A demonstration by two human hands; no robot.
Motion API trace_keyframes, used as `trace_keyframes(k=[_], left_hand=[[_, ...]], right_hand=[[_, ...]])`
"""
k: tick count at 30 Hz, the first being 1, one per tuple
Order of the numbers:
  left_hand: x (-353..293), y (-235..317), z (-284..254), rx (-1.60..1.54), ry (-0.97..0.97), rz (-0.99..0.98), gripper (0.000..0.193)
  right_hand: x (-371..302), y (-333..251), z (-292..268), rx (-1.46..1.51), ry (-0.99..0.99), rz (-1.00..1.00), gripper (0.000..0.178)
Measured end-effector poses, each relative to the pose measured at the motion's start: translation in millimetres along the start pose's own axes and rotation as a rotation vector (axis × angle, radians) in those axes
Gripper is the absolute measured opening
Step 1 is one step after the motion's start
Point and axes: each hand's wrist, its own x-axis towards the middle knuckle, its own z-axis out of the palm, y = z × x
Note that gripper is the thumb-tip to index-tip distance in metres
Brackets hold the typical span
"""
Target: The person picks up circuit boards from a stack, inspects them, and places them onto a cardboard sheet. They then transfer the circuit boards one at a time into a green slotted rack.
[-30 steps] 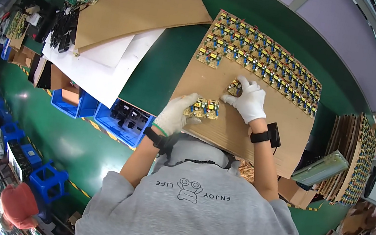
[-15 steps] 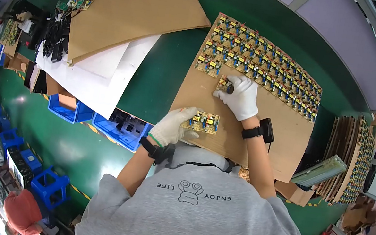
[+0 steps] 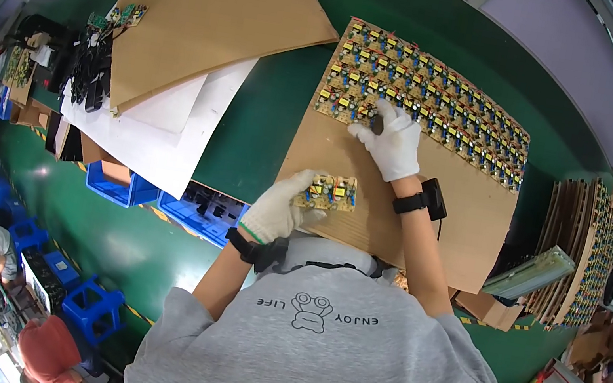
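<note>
In my left hand [image 3: 278,205], wearing a white knit glove, is a small group of yellowish circuit boards [image 3: 332,193] with yellow and blue parts, gripped by its left side above the cardboard's near edge. My right hand [image 3: 393,143], also gloved, reaches to the lower row of boards laid out on the cardboard sheet [image 3: 447,214]. Its thumb and fingers close round a single circuit board at that row, mostly hidden by the glove. Rows of similar boards [image 3: 433,99] cover the far part of the sheet, packed closely.
Left on the green bench lie a big cardboard sheet [image 3: 222,18], white sheets [image 3: 164,129] and black cables [image 3: 92,69]. Blue bins [image 3: 115,184] stand below the bench edge. Stacked board-laden cardboard [image 3: 578,250] is at right. Two people [image 3: 49,351] sit at lower left.
My right hand has moved away from me with the circuit board, from bare cardboard up to the lower row. My left hand stays nearly in place, still holding its boards.
</note>
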Motion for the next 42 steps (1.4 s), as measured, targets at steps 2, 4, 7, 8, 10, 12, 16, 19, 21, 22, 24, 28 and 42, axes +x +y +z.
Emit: trace_keyframes(k=[2, 4, 7, 8, 10, 12, 16, 19, 21, 22, 24, 28, 42], left_hand=[[-6, 3, 6, 0.002, -0.021, 0.091, 0.039], [-7, 9, 15, 0.043, -0.087, 0.216, 0.038], [-6, 11, 36, 0.099, -0.011, 0.32, 0.04], [0, 8, 42, 0.118, 0.041, 0.322, 0.042], [13, 6, 38, 0.182, 0.039, 0.324, 0.042], [17, 2, 41, 0.2, 0.057, 0.304, 0.044], [26, -3, 54, 0.157, 0.012, 0.332, 0.043], [44, -1, 29, -0.268, -0.222, 0.051, 0.042], [50, -6, 30, -0.09, -0.07, 0.143, 0.043], [52, -8, 32, 0.089, 0.083, 0.224, 0.044], [51, -7, 32, 0.143, 0.066, 0.18, 0.044], [54, -2, 27, 0.164, 0.103, 0.116, 0.046], [57, 0, 28, 0.139, 0.068, 0.091, 0.043]], right_hand=[[-6, -6, -8, 0.087, 0.081, 0.098, 0.047], [-15, -22, -26, 0.401, 0.161, 0.403, 0.036], [-29, -40, -44, 1.122, -0.319, 0.884, 0.039], [-32, -61, -38, 0.973, -0.185, 0.706, 0.042], [-33, -80, -50, 0.862, -0.2, 0.779, 0.04], [-32, -74, -47, 0.839, -0.212, 0.831, 0.04], [-34, -60, -48, 1.111, -0.114, 0.885, 0.032], [-32, -52, -49, 1.277, -0.128, 1.068, 0.032], [-34, -39, -39, 1.513, -0.131, 1.269, 0.033], [-38, -30, -32, 1.068, -0.08, 1.029, 0.037], [-45, -5, -21, 0.427, -0.031, 0.724, 0.04], [-41, -4, -35, -0.164, -0.087, 0.491, 0.063], [-18, 13, -18, 0.041, -0.163, 0.279, 0.054]])
